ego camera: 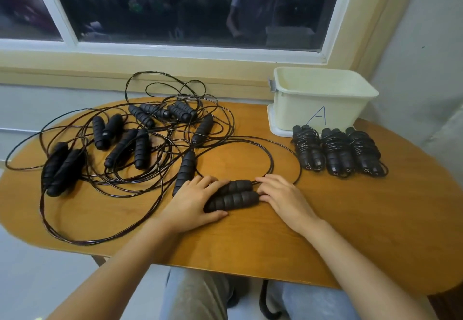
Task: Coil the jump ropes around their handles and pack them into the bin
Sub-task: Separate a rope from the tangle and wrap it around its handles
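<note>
Step in hand looks like the start of a new coil: squaring up the pair of black ribbed foam handles [234,195] before wrapping. Pair lies side by side on the oval wooden counter [350,219], near its front edge, centre. Left hand [193,201] covers the pair's left end, fingers laid over the top, thumb along the near side, so the pair is held between them. Right hand [283,198] has relaxed, nearly straight fingers, tips touching the right end where the thin black rope [272,164] exits; it grips nothing. Rope leaves in a wide loop behind the hands and runs toward the tangle of loose black ropes and handles [140,134] on the left; where it ends in there I cannot tell. Lone black foam handle [185,171] lies just beside the left hand, touching or nearly.

Doing it well, as I judge: hold the two handles flush, ends level, left hand clamping them as one core. Right hand should take the rope close to the handle ends and free its loop from the tangle first, or the wraps will drag neighbours along. Wrap snug, turns side by side, last bit tucked under so it holds. That would match the three coiled black rope bundles [337,153] lying in a row just in front of the cream plastic bin marked A [325,86] at back right. Bin interior is only partly visible; nothing shows inside. Bundles not yet packed.
</note>
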